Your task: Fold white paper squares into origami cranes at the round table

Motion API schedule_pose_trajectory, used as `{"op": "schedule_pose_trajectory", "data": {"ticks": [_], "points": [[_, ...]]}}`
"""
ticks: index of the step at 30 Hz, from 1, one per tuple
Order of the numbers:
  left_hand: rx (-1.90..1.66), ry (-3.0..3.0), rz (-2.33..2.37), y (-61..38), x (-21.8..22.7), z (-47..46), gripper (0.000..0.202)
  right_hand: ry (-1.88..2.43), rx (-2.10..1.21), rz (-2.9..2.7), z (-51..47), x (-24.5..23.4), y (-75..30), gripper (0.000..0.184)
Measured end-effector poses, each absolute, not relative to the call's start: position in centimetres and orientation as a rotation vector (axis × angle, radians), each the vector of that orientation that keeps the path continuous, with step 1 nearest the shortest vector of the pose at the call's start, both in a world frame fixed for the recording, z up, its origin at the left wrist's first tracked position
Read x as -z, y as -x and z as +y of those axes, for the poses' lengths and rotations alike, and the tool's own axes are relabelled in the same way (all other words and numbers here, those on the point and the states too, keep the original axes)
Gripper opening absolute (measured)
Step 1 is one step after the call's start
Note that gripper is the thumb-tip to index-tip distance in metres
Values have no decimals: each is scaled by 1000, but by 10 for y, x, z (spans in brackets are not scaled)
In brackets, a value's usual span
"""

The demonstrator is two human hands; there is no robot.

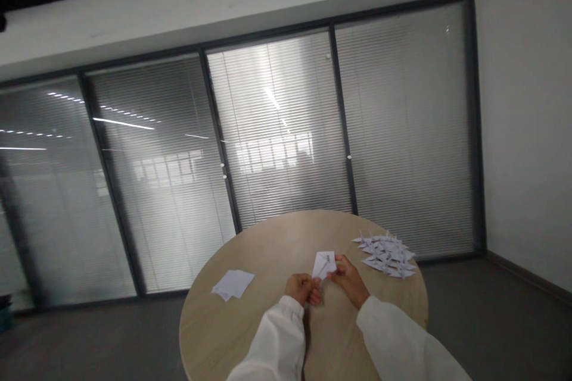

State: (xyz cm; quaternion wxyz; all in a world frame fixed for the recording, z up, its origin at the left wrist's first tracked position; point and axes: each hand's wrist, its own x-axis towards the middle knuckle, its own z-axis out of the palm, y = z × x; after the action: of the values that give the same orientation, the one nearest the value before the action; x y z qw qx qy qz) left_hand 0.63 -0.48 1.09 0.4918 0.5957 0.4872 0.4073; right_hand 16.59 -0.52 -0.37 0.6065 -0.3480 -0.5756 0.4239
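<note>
Both my hands hold a small, partly folded white paper (324, 263) just above a round wooden table (268, 250). My left hand (302, 289) pinches the paper's lower left corner with closed fingers. My right hand (347, 277) grips its right side, thumb on top. Both arms wear white sleeves.
A heap of several folded white paper figures (388, 255) lies on the table to the right of my hands. A small stack of flat white sheets (233, 284) lies to the left. Behind the table are glass partitions with shut blinds (277, 131) and a grey floor.
</note>
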Motion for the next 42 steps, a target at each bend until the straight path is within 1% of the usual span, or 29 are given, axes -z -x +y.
{"op": "schedule_pose_trajectory", "data": {"ticks": [5, 9, 13, 20, 26, 33, 35, 38, 42], "points": [[-990, -1454, 1193, -5, -14, -7, 49, 777, -1006, -1318, -5, 4, -165, 45], [-969, -1418, 1156, -7, -14, -7, 49, 723, -1044, -1342, -9, 0, -164, 42], [-918, -1357, 1145, -8, -13, -5, 49, 735, -1002, -1345, -10, -1, -165, 40], [-968, -1362, 1141, -6, -16, -8, 47, 784, -933, -1299, -8, 1, -167, 40], [-1019, -1441, 1122, -4, -15, -7, 46, 722, -971, -1299, -11, -4, -165, 38], [-1067, -1454, 1153, -3, -7, 1, 46, 706, -1015, -1304, -5, 4, -166, 38], [-1094, -1484, 1163, -4, -8, 2, 48, 749, -1019, -1329, -5, 5, -165, 38], [-1112, -1587, 1211, -4, -9, 2, 57, 789, -1040, -1392, -6, 5, -163, 40], [-1123, -1739, 1258, -3, -12, 0, 59, 710, -1076, -1445, -8, 5, -162, 39]]}}
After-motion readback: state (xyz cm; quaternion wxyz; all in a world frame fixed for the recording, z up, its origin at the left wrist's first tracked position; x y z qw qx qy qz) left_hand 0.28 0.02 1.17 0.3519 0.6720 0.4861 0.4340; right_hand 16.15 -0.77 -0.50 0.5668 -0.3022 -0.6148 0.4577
